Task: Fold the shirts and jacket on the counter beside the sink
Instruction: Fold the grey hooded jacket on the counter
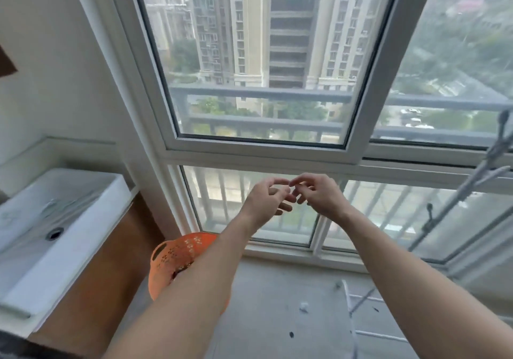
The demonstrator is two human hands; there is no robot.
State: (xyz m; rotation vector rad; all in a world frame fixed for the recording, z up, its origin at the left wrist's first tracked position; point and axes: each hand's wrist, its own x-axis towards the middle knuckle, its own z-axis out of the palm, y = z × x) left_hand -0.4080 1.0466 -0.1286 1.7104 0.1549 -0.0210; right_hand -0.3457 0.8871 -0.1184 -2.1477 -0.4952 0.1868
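Currently both bare hands are up at chest height in front of the big white-framed window [258,152], w/ the forearms stretched fwd. The left hand [263,202] and right hand [322,196] sit just beside each other, fingers [280,182] loosely curled and relaxed, tips nearly meeting; can't tell if the tips actually touch. Neither hand holds anything visible. The white rectangular ceramic sink [72,247] is well off to the left, set on a brown wooden cabinet [116,272], drain visible in the basin. At the btm left corner, just beside the sink's near end and the white counter [30,328] edge, a dark grey patch [16,349] shows; prob. fabric, but too cropped to tell if it's a shirt or the jacket. An orange perforated plastic basket [177,256] stands on the grey concrete floor [277,289] near the cabinet, partly hidden behind the left forearm. On the right, a grey metal drying rack [472,181] leans across the window area, well apart from both hands.
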